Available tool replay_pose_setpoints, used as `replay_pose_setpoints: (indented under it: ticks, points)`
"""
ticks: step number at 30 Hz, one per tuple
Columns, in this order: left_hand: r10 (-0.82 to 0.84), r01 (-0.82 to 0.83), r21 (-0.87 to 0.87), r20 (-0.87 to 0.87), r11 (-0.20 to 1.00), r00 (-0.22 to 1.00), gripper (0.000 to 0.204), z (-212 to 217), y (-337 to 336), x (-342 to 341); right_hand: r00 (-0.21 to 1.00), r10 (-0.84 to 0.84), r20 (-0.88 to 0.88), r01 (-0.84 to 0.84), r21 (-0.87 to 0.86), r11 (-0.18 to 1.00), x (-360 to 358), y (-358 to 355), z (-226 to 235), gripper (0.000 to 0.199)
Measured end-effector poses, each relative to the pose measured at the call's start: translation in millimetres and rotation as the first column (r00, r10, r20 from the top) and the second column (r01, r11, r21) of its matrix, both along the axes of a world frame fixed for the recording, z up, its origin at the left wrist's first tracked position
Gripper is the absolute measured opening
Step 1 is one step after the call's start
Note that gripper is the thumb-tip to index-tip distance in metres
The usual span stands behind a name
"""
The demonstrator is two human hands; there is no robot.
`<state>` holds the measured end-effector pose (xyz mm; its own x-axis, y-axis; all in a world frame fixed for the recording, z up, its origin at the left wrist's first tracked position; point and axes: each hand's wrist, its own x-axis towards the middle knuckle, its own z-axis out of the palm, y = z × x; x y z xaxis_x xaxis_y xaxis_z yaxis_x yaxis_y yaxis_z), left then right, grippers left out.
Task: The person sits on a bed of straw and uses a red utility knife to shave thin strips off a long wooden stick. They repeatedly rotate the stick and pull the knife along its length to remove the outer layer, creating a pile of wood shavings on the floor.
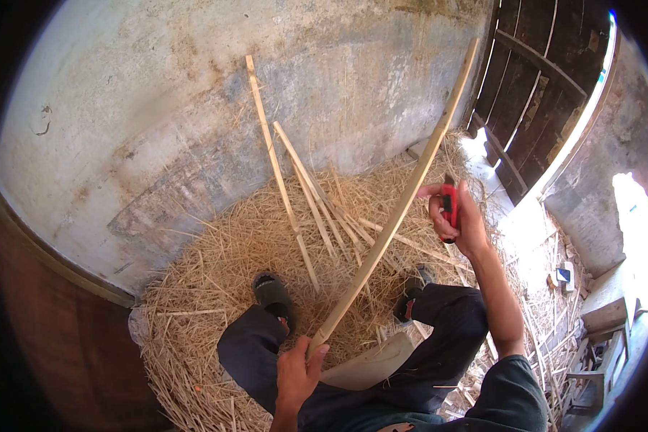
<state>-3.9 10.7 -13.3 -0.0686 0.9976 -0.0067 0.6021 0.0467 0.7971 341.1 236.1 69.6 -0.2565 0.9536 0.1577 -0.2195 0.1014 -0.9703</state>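
My left hand point(297, 376) is closed round the lower end of a long, pale bamboo strip point(388, 232), which slants up and to the right, away from my lap. My right hand point(468, 219) grips a red utility knife point(450, 204), its dark blade pointing upward. The knife is just right of the strip, apart from it. Between my legs lies a pale, flat piece point(371, 362), partly hidden by the strip and my clothes.
Thin shavings point(194, 288) cover the floor around my feet. More strips point(272, 155) lean on the stained wall point(158, 93) ahead. A dark plank door point(533, 86) stands at the far right. A small white-and-blue object point(564, 276) sits by a block at the right.
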Motion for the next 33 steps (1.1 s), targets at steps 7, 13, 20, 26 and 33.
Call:
replay_pose_setpoints:
  ticks: [7,13,20,26,33]
  points:
    - [0.054,-0.056,0.083,0.026,0.995,0.998,0.040,-10.0,-3.9,-2.3,0.850,-0.024,-0.526,0.067,0.062,0.996,25.7,25.6,6.9,0.060]
    - [0.075,-0.077,0.073,0.023,0.994,0.997,0.040,-12.4,-7.2,-2.3,0.795,-0.204,-0.571,0.298,0.075,0.951,20.4,25.8,31.0,0.059]
    - [0.081,-0.071,0.085,-0.120,0.994,0.989,0.041,-11.6,-10.9,-2.1,0.797,-0.545,0.258,0.495,0.237,0.836,2.7,32.8,32.0,0.055]
    - [0.069,-0.055,0.074,-0.198,0.996,0.978,0.040,-10.2,-13.2,-6.4,0.695,-0.597,0.400,0.465,0.383,0.798,25.2,61.3,6.1,0.041]
    - [0.074,-0.063,0.057,-0.224,0.996,0.972,0.040,-0.6,-21.0,-40.6,0.545,-0.553,0.630,0.157,0.572,0.805,48.9,61.0,22.7,0.028]
